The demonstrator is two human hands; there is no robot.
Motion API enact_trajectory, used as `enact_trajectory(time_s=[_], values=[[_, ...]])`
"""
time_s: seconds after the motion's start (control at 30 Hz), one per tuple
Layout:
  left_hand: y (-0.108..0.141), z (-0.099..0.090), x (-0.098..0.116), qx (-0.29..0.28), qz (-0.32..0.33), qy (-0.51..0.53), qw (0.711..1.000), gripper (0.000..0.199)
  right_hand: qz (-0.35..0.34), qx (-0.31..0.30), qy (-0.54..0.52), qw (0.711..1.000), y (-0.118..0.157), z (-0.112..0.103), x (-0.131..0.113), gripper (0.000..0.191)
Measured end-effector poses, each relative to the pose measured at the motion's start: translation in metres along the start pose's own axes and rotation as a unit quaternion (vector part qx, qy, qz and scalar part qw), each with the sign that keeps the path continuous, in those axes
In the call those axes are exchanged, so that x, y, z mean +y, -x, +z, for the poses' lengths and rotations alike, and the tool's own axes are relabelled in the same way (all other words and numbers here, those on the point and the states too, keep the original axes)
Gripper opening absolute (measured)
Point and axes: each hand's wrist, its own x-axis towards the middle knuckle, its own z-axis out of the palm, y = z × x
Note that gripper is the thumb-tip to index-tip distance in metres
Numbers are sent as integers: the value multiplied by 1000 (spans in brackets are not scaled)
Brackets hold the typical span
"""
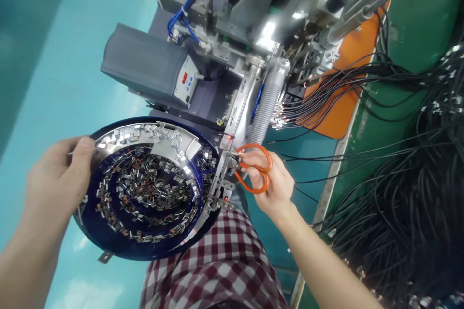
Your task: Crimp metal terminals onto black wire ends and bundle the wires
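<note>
Several fingers of the right hand (pixel 275 186) are wrapping around the orange loops of the scissors (pixel 270 160), clamping them. The scissors are sitting within that nearer hand, their long axis pointing toward the left hand's side, the working end reaching the metal track (pixel 237 111); whether the blades are parting, I cannot tell. Beyond the track, the left hand (pixel 60 174) is resting its thumb at the rim of the round bowl (pixel 141 256), its grip hidden. Small metal parts (pixel 155 183) are filling the bowl, and black cables (pixel 398 203) are crowding the right side.
</note>
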Motion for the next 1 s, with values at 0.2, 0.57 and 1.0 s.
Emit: enact_trajectory(time_s=[0.2,0.57,1.0], values=[[2,0,-4,4,0,10,1000,49,8,30,-12,999,4,-3,0,17],[4,2,-2,-1,-7,34,999,42,40,64,-22,997,12,-13,1,19],[0,4,-9,9,9,20,1000,42,44,66,-28,996,12,-7,-1,19]])
